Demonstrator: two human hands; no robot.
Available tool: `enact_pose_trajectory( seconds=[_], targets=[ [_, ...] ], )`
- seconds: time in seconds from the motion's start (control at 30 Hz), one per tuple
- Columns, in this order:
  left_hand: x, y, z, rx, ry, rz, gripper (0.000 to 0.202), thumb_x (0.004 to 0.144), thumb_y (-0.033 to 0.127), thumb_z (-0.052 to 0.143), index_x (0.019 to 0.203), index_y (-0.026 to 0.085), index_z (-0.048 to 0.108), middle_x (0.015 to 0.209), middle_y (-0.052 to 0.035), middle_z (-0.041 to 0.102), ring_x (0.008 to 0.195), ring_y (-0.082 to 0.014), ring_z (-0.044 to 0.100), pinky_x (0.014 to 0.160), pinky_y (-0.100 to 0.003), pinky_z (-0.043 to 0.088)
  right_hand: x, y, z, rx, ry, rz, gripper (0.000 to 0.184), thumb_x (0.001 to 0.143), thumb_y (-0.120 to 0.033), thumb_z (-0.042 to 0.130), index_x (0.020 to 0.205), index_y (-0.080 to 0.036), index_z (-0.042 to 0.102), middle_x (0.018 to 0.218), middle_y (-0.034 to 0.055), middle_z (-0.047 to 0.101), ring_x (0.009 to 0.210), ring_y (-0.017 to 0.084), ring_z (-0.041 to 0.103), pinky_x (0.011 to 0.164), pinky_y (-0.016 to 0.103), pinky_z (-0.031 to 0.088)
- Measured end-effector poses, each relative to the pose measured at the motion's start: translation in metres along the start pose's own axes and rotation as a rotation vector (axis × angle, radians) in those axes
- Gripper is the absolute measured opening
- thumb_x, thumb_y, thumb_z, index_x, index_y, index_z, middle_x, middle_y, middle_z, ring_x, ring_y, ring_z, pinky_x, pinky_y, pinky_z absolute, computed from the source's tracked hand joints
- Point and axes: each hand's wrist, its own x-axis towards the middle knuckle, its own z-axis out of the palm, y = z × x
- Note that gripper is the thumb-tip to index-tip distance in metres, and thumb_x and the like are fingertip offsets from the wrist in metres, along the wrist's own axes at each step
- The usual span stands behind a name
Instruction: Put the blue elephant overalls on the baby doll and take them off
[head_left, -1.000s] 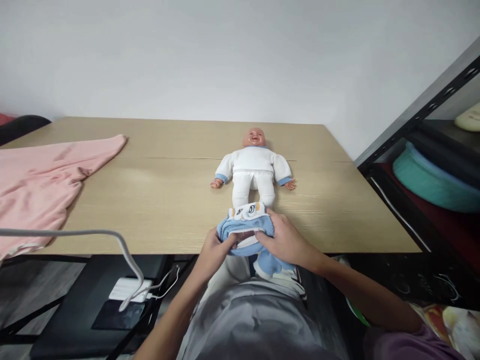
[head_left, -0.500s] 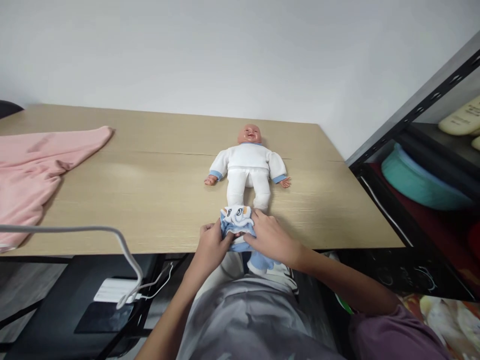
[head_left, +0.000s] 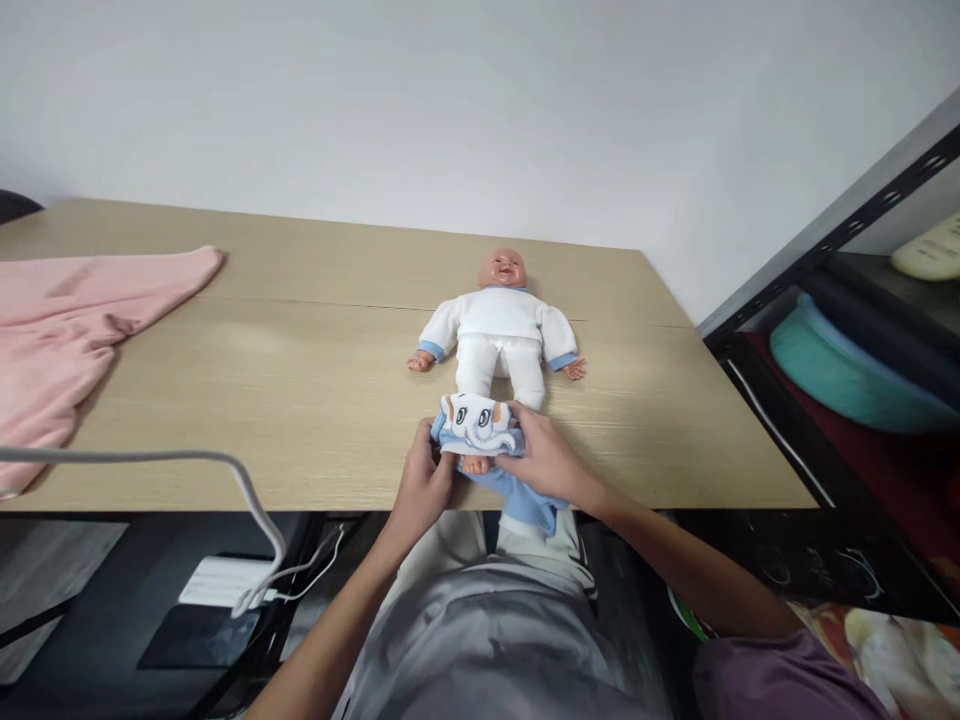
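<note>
A baby doll [head_left: 499,315] in a white top with blue cuffs and white leggings lies on its back, feet toward me. Blue-and-white baby pants [head_left: 478,418] with an elephant face are bunched around its lower leg at the left. One bare foot pokes out below the bunched cloth; the other foot is hidden. My left hand [head_left: 426,470] pinches the left edge of the pants. My right hand [head_left: 544,455] grips their right edge. The other blue leg of the pants hangs over the table's front edge toward my lap.
The wooden table [head_left: 315,400] stands against a white wall. A pink garment [head_left: 67,350] lies at its left. A white cable [head_left: 225,458] crosses the front left, above a black chair [head_left: 75,620]. Right of the table is a shelf with a teal basin [head_left: 847,370].
The doll's foot has come out through the pants' leg opening. Both hands have pulled the bunched cloth slightly up the leg, and the elephant face is spread flatter.
</note>
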Motion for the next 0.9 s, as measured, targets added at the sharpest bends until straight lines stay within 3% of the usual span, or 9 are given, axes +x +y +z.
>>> enact_pose_trajectory(
  seconds=[0.1,0.2,0.33,0.43,0.53,0.6,0.7,0.77,0.9],
  targets=[
    [0.006,-0.001,-0.002,0.009,0.002,0.041,0.029,0.102,0.033,0.064,0.128,0.02,0.057,0.117,-0.0072,0.07,0.105,-0.0227,0.067,0.096,-0.033,0.053,0.001,-0.001,0.002,-0.001,0.039,-0.016,0.049,0.089,-0.022,0.084,0.135,-0.021,0.067,0.131,0.0119,0.079,0.118,0.029,0.076,0.103,0.044,0.058],
    [0.014,-0.001,-0.008,0.041,-0.063,0.085,0.032,0.103,0.032,0.061,0.132,0.018,0.058,0.126,-0.0114,0.072,0.115,-0.0259,0.068,0.105,-0.038,0.053,0.007,-0.002,-0.003,-0.019,0.006,-0.054,0.034,0.091,-0.018,0.08,0.125,-0.021,0.074,0.123,0.0101,0.083,0.109,0.028,0.078,0.097,0.04,0.059],
    [0.034,0.008,-0.023,0.126,-0.174,0.117,0.031,0.102,0.034,0.061,0.126,0.016,0.068,0.133,-0.0145,0.074,0.124,-0.0313,0.067,0.117,-0.047,0.05,0.028,0.005,-0.02,-0.077,-0.141,-0.159,0.025,0.093,-0.022,0.08,0.118,-0.02,0.08,0.122,0.0105,0.084,0.105,0.028,0.078,0.094,0.039,0.059],
    [0.052,0.019,-0.035,0.109,-0.263,0.107,0.04,0.099,0.041,0.07,0.131,0.017,0.073,0.146,-0.0154,0.072,0.135,-0.0347,0.066,0.121,-0.048,0.051,0.046,0.01,-0.036,-0.12,-0.268,-0.28,0.032,0.093,-0.032,0.084,0.123,-0.02,0.08,0.131,0.0117,0.081,0.117,0.03,0.076,0.105,0.044,0.057],
    [0.065,0.026,-0.051,0.104,-0.359,0.061,0.044,0.095,0.048,0.079,0.126,0.018,0.079,0.137,-0.0144,0.078,0.13,-0.0371,0.07,0.116,-0.046,0.056,0.055,0.009,-0.051,-0.11,-0.391,-0.302,0.042,0.095,-0.045,0.084,0.13,-0.023,0.079,0.134,0.0097,0.081,0.12,0.031,0.075,0.108,0.045,0.056],
    [0.069,0.027,-0.061,0.1,-0.406,0.032,0.048,0.092,0.05,0.084,0.13,0.02,0.08,0.138,-0.0149,0.079,0.134,-0.0395,0.069,0.118,-0.048,0.055,0.054,0.008,-0.058,-0.112,-0.375,-0.289,0.043,0.095,-0.052,0.085,0.126,-0.023,0.079,0.124,0.0093,0.082,0.111,0.03,0.074,0.103,0.044,0.056],
    [0.066,0.026,-0.072,0.004,-0.49,-0.017,0.065,0.089,0.047,0.09,0.148,0.025,0.071,0.156,-0.014,0.07,0.148,-0.0386,0.061,0.125,-0.047,0.05,0.044,0.012,-0.064,-0.039,-0.301,-0.22,0.04,0.093,-0.054,0.086,0.114,-0.022,0.077,0.107,0.0063,0.079,0.098,0.026,0.068,0.094,0.04,0.056],
    [0.063,0.027,-0.073,-0.065,-0.488,-0.041,0.062,0.091,0.048,0.089,0.147,0.026,0.071,0.157,-0.013,0.07,0.146,-0.0356,0.063,0.123,-0.043,0.051,0.039,0.016,-0.063,0.101,-0.276,-0.173,0.041,0.091,-0.053,0.089,0.113,-0.024,0.07,0.106,0.0032,0.072,0.097,0.023,0.065,0.092,0.037,0.055],
    [0.067,0.034,-0.061,-0.08,-0.347,-0.075,0.044,0.097,0.059,0.08,0.12,0.021,0.078,0.128,-0.0117,0.079,0.124,-0.031,0.071,0.11,-0.039,0.057,0.037,0.023,-0.06,0.405,-0.329,-0.079,0.047,0.089,-0.054,0.09,0.108,-0.025,0.059,0.102,-0.001,0.058,0.089,0.016,0.057,0.083,0.03,0.052]
  ],
)
